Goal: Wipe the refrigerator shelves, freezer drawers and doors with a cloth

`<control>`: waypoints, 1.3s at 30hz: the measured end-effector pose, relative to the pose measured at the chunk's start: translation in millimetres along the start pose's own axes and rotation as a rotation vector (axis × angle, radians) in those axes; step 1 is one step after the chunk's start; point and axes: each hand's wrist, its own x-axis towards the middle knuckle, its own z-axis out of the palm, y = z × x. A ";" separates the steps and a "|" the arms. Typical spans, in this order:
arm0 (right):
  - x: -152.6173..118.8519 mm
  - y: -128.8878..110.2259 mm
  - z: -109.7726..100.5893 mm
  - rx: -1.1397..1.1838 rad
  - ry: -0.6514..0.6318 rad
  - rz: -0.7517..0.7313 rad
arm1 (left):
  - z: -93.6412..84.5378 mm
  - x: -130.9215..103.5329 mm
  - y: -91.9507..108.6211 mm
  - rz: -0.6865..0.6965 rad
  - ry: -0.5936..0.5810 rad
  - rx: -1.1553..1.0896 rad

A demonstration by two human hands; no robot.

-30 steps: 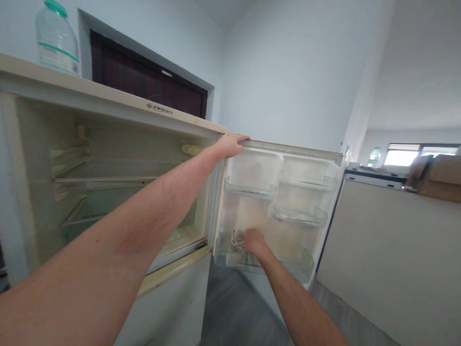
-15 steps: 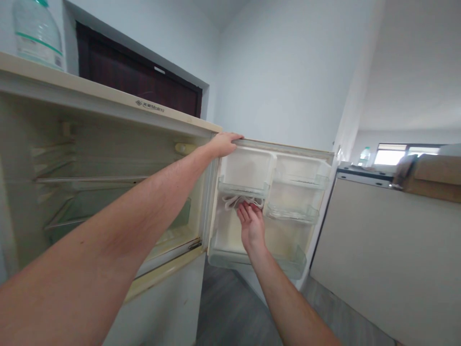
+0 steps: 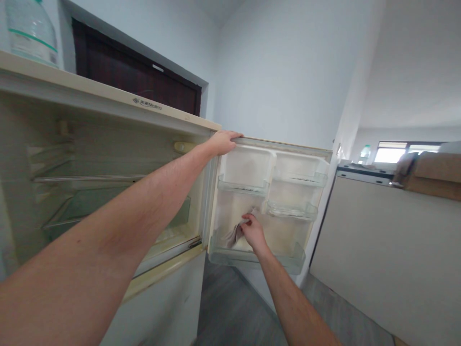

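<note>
My left hand [image 3: 224, 142] holds the top edge of the open refrigerator door [image 3: 248, 142], close to the hinge side, with its fingers over the rim. My right hand [image 3: 254, 233] is closed on a pale, crumpled cloth [image 3: 234, 235] at the inner face of the door. The cloth hangs down to the left of the fingers, above the clear bottom door bin [image 3: 230, 259]. One end of it shows blurred above the hand. A clear small bin [image 3: 245, 186] is fixed higher up on the door.
To the left stands the open refrigerator [image 3: 173, 115] with glass shelves inside and a large plastic bottle [image 3: 32, 43] on top. Two more door bins sit at right. A white cabinet [image 3: 382, 250] with a cardboard box [image 3: 435, 175] on it stands beyond the door.
My right hand has moved down from beneath the upper bin, bringing the cloth lower. The cloth now hangs from my fingers instead of bunching under the bin. My left hand stays on the door.
</note>
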 end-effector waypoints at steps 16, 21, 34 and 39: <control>-21.5 24.6 -50.9 -0.512 0.222 -0.303 | 0.6 1.3 -0.4 0.014 -0.013 0.042; -17.7 30.8 -78.3 -0.855 0.210 -0.405 | 0.9 -0.3 0.9 0.014 -0.008 0.048; -6.2 79.8 -128.4 -0.921 0.370 -0.265 | 8.1 3.4 -1.8 0.004 0.035 0.033; -4.9 88.6 -121.8 -0.921 0.078 -0.188 | 10.4 5.5 -4.4 0.001 0.028 0.035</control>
